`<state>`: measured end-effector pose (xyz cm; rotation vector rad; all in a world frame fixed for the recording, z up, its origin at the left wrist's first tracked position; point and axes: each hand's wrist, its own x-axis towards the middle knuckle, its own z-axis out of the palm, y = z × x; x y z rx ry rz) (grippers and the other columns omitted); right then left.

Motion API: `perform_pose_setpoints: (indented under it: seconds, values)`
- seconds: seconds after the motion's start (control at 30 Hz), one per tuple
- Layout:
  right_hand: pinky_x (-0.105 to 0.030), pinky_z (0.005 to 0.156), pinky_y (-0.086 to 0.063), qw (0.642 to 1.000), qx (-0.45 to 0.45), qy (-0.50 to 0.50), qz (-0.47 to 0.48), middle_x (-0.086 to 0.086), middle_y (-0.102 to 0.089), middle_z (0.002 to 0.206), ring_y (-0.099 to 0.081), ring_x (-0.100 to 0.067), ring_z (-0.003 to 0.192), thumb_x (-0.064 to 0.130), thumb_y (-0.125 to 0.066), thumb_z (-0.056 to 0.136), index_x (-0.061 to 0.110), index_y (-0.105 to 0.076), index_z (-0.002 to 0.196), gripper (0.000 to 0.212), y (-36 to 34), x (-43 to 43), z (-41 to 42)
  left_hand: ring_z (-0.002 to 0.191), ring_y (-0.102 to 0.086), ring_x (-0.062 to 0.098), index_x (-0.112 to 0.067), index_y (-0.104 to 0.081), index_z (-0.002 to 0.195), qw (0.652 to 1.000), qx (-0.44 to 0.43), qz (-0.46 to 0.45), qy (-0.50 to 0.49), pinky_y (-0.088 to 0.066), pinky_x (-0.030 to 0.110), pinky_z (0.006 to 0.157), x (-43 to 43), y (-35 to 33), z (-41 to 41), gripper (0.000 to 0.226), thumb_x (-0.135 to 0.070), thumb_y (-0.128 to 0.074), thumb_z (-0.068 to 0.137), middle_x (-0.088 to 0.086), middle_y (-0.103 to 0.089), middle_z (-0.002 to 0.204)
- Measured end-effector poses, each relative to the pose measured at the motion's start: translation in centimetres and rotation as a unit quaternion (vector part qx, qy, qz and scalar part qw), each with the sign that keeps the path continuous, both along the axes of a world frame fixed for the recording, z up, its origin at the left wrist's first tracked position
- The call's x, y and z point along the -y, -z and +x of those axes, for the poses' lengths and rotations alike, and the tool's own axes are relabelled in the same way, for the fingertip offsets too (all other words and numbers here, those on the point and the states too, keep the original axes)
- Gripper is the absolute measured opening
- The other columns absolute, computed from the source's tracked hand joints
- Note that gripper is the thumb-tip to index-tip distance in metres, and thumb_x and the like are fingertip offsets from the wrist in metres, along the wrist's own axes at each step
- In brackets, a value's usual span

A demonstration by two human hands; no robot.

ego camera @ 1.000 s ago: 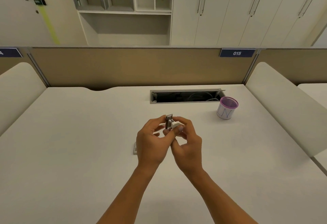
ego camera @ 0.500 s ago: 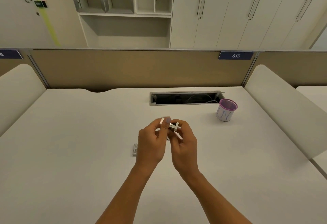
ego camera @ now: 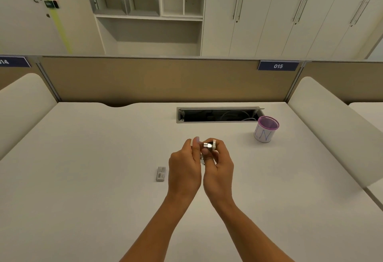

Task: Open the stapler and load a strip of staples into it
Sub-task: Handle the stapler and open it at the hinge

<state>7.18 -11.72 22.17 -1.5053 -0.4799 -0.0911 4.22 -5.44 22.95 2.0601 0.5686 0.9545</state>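
Observation:
A small white and metal stapler [ego camera: 209, 145] is held above the middle of the white desk [ego camera: 83, 168], end-on to me. My right hand [ego camera: 219, 168] grips its body from the right. My left hand [ego camera: 185, 166] pinches at its metal front end with thumb and forefinger; my fingers hide most of the stapler, and I cannot tell if a staple strip is in them. A small grey staple box [ego camera: 160, 174] lies flat on the desk just left of my left hand.
A purple-rimmed mesh cup [ego camera: 266, 129] with a white label stands at the back right. Behind the hands is an open cable hatch [ego camera: 217, 115] in the desk. A tan partition [ego camera: 145, 81] closes the far edge; padded side panels flank the desk.
The stapler's raised metal part has come down and the stapler has turned end-on. Both hands stay together over the same spot, a little closer around it.

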Motion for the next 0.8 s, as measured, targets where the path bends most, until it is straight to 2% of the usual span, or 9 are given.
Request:
perform_pose_setpoints:
  seconds: [0.1, 0.23, 0.3, 0.37, 0.4, 0.47, 0.53, 0.63, 0.8]
  values:
    - [-0.015, 0.075, -0.053, 0.999, -0.016, 0.02, 0.024, 0.003, -0.068, 0.094, -0.065, -0.01, 0.089, 0.002, -0.05, 0.098, 0.031, -0.06, 0.096, 0.031, -0.1, 0.0, -0.3, 0.055, -0.061, 0.006, -0.011, -0.066, 0.093, 0.999, 0.028, -0.003, -0.014, -0.051, 0.01, 0.053, 0.5, 0.0, 0.1, 0.046, -0.044, -0.033, 0.092, -0.006, -0.064, 0.067]
    - [-0.022, 0.08, -0.056, 0.999, -0.021, 0.025, 0.038, -0.001, -0.069, 0.096, -0.067, -0.014, 0.091, -0.001, -0.049, 0.097, 0.021, -0.061, 0.101, 0.026, -0.5, 0.1, -0.8, 0.059, -0.061, -0.002, -0.014, -0.068, 0.1, 0.997, 0.069, -0.018, -0.01, -0.05, 0.003, 0.06, 1.2, 0.1, 0.1, 0.041, -0.041, -0.037, 0.094, -0.012, -0.065, 0.076]
    - [-0.028, 0.081, -0.056, 0.994, -0.061, 0.03, 0.09, -0.001, -0.069, 0.092, -0.067, -0.013, 0.088, 0.003, -0.048, 0.098, 0.016, -0.06, 0.097, 0.017, -1.0, 0.5, -0.3, 0.064, -0.068, 0.003, -0.014, -0.068, 0.099, 0.987, 0.098, -0.123, -0.033, -0.054, 0.01, 0.061, 0.7, 0.4, 0.2, 0.041, -0.039, -0.035, 0.097, -0.005, -0.071, 0.084]
    - [-0.035, 0.083, -0.056, 0.96, -0.191, 0.017, 0.204, 0.003, -0.071, 0.085, -0.07, -0.013, 0.09, 0.016, -0.046, 0.1, 0.015, -0.058, 0.093, 0.015, -1.8, 1.0, 1.0, 0.064, -0.072, 0.014, -0.011, -0.067, 0.097, 0.948, 0.116, -0.289, -0.07, -0.056, 0.016, 0.055, -0.1, 0.5, 0.1, 0.045, -0.04, -0.032, 0.099, 0.003, -0.074, 0.085]
    - [-0.037, 0.083, -0.057, 0.941, -0.239, 0.002, 0.238, 0.006, -0.072, 0.082, -0.071, -0.013, 0.093, 0.02, -0.045, 0.1, 0.017, -0.058, 0.093, 0.016, -2.1, 1.3, 1.6, 0.062, -0.073, 0.016, -0.012, -0.067, 0.094, 0.935, 0.121, -0.326, -0.076, -0.055, 0.015, 0.052, -0.3, 0.6, 0.0, 0.046, -0.041, -0.031, 0.098, 0.001, -0.074, 0.081]
    - [-0.038, 0.081, -0.058, 0.93, -0.265, -0.032, 0.253, 0.009, -0.073, 0.081, -0.072, -0.015, 0.096, 0.022, -0.044, 0.1, 0.018, -0.059, 0.095, 0.017, -2.5, 1.8, 2.4, 0.059, -0.073, 0.016, -0.017, -0.066, 0.089, 0.926, 0.138, -0.347, -0.058, -0.054, 0.014, 0.051, -0.4, 0.6, -0.3, 0.043, -0.04, -0.031, 0.099, -0.007, -0.075, 0.072]
    - [-0.038, 0.08, -0.06, 0.922, -0.271, -0.061, 0.27, 0.007, -0.074, 0.086, -0.072, -0.019, 0.099, 0.02, -0.045, 0.099, 0.017, -0.06, 0.098, 0.016, -2.7, 2.0, 2.8, 0.065, -0.074, 0.015, -0.019, -0.066, 0.089, 0.913, 0.148, -0.377, -0.038, -0.055, 0.014, 0.054, -0.4, 0.4, -0.3, 0.038, -0.036, -0.034, 0.1, -0.008, -0.075, 0.075]
    - [-0.04, 0.083, -0.059, 0.917, -0.275, -0.081, 0.278, 0.002, -0.074, 0.093, -0.071, -0.021, 0.102, 0.02, -0.045, 0.098, 0.017, -0.062, 0.105, 0.018, -3.0, 2.4, 3.5, 0.075, -0.074, 0.016, -0.016, -0.067, 0.097, 0.912, 0.125, -0.391, -0.019, -0.059, 0.02, 0.064, -1.0, 0.5, -0.4, 0.034, -0.034, -0.038, 0.1, -0.002, -0.073, 0.092]
    - [-0.042, 0.091, -0.055, 0.933, -0.259, -0.116, 0.219, 0.004, -0.075, 0.091, -0.07, -0.02, 0.104, 0.018, -0.042, 0.101, 0.023, -0.06, 0.114, 0.023, -3.4, 3.0, 4.6, 0.085, -0.07, 0.015, -0.023, -0.066, 0.099, 0.954, 0.066, -0.291, 0.0, -0.057, 0.03, 0.077, -2.4, 0.4, -1.4, 0.015, -0.025, -0.051, 0.096, -0.005, -0.071, 0.098]
